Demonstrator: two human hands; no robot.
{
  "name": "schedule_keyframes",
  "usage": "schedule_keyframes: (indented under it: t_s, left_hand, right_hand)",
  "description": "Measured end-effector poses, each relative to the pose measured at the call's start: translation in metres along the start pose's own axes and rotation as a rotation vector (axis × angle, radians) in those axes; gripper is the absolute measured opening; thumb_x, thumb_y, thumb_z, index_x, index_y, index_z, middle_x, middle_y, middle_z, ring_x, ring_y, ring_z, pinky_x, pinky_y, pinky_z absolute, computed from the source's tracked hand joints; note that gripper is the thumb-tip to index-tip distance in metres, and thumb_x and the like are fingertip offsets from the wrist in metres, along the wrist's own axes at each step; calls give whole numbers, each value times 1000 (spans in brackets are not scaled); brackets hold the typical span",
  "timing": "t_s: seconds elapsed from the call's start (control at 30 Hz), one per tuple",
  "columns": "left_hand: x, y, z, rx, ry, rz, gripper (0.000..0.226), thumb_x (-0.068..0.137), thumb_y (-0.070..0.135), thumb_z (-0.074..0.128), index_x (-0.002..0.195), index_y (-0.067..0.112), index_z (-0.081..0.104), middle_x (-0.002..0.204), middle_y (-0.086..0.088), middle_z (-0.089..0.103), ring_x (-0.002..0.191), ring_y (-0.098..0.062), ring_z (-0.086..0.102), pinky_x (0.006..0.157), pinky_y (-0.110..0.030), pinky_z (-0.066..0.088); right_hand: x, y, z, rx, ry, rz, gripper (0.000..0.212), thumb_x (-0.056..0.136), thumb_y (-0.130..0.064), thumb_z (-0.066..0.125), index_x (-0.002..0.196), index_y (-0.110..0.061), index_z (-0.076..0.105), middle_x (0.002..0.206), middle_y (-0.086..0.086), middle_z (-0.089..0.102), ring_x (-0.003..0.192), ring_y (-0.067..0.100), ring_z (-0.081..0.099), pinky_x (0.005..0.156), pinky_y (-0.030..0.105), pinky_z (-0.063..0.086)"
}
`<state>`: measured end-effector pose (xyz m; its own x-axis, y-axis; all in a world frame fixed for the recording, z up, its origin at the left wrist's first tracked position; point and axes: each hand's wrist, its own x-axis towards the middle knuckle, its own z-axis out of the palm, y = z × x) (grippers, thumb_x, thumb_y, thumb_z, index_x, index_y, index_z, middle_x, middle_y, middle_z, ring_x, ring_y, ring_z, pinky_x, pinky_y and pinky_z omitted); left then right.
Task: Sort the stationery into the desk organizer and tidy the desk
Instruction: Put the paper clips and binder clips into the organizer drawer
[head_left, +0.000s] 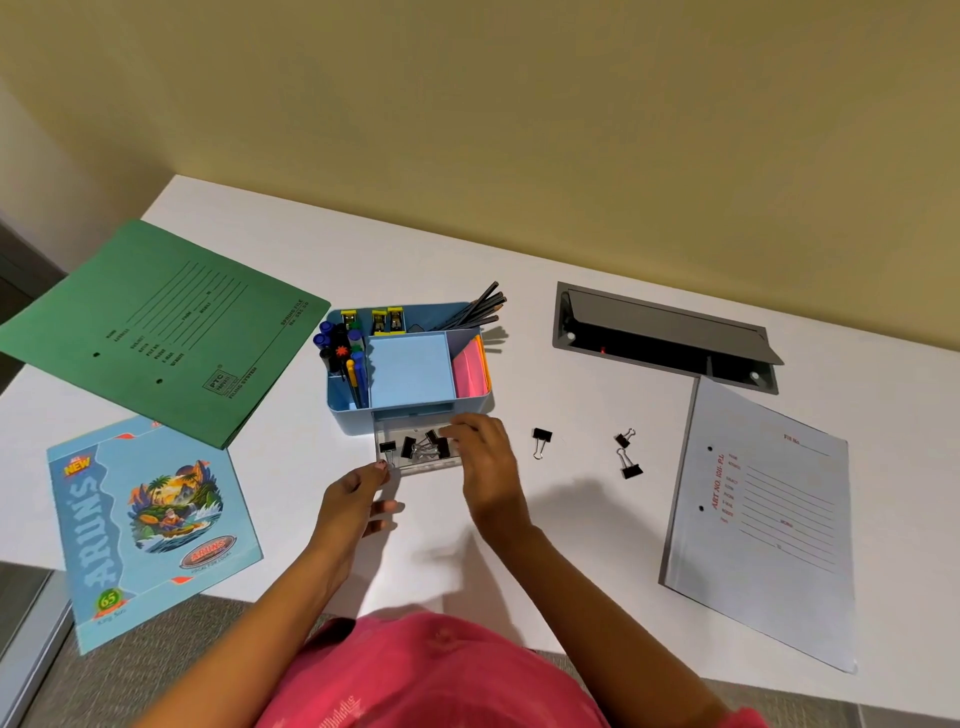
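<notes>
Person wears a pink top (441, 675) with faint pale print

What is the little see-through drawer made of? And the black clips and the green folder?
The drawer looks like clear hard plastic: you can see what lies inside through its walls. The black clips on the desk seem to be painted metal, with shiny wire handles. The green folder looks like matte card: thin, flat and printed with lines.
</notes>
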<state>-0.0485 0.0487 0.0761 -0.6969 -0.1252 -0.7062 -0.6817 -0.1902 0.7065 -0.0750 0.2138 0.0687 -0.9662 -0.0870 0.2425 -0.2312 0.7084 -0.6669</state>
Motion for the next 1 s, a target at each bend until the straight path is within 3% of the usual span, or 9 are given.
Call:
schedule_keyframes:
  t_s: [0.17,0.23,0.33,0.43,0.5,0.6,0.67,0.87,1.0]
  left_hand:
    - [1,-1,-2,-3,-14,-6,33,96,31,52,118,8,61,117,-10,66,96,-33,68,56,-26,56]
    - [2,-1,-3,-5,-15,-8,33,96,31,52,118,8,61,116,-12,66,96,-33,68,59,-29,57]
    - [3,-2,-3,-6,-18,-4,33,96,31,53,117,7,61,114,-11,66,94,-34,68,58,-28,59]
    - [4,-2,-3,-7,-22,1,32,96,30,53,117,8,61,112,-8,67,93,-34,68,59,-28,59]
    - [5,-2,-3,-12,-23,-1,31,95,30,53,117,9,61,110,-5,67,94,-34,68,60,-30,59]
    - [5,-3,-3,-11,-22,-4,32,95,30,53,118,9,60,107,-2,67,95,-35,68,58,-28,59]
    - [5,-3,-4,-9,-24,-2,32,96,30,53,119,9,60,109,-3,66,95,-35,68,59,-29,59]
    - [7,-3,-4,-16,-19,-17,31,96,29,53,118,9,61,110,-5,66,95,-35,68,64,-33,59]
    - [7,-3,-4,-15,-24,-19,31,95,30,54,118,9,61,112,-6,66,95,-34,68,67,-35,59]
  right_hand:
    - [-3,55,-36,-130,263,149,30,84,10,44,101,-4,66,106,9,62,102,26,56,87,34,48]
    - [-8,84,-53,-264,326,259,32,85,9,48,110,-2,64,114,14,61,107,32,55,93,32,44]
    - [-18,112,-71,-420,244,553,40,99,-13,42,138,-11,42,141,2,42,124,13,39,94,10,30]
    - [-32,133,-81,-462,199,709,42,94,-7,53,135,-5,45,144,15,40,130,28,39,100,30,38]
    - [-36,138,-77,-502,205,740,34,87,1,61,120,2,55,125,24,53,114,38,51,84,43,50]
    - [-38,140,-70,-507,225,742,28,73,19,64,97,6,60,89,23,58,79,38,58,51,37,50]
    - [-38,138,-67,-533,244,680,31,65,25,66,89,5,60,80,21,56,70,35,56,46,32,46]
    - [-26,96,-56,-306,305,423,24,79,14,62,97,0,59,92,18,58,90,30,53,79,17,35]
    - [-15,49,-36,-217,264,160,26,86,4,56,106,-11,55,102,7,56,96,18,49,87,29,42]
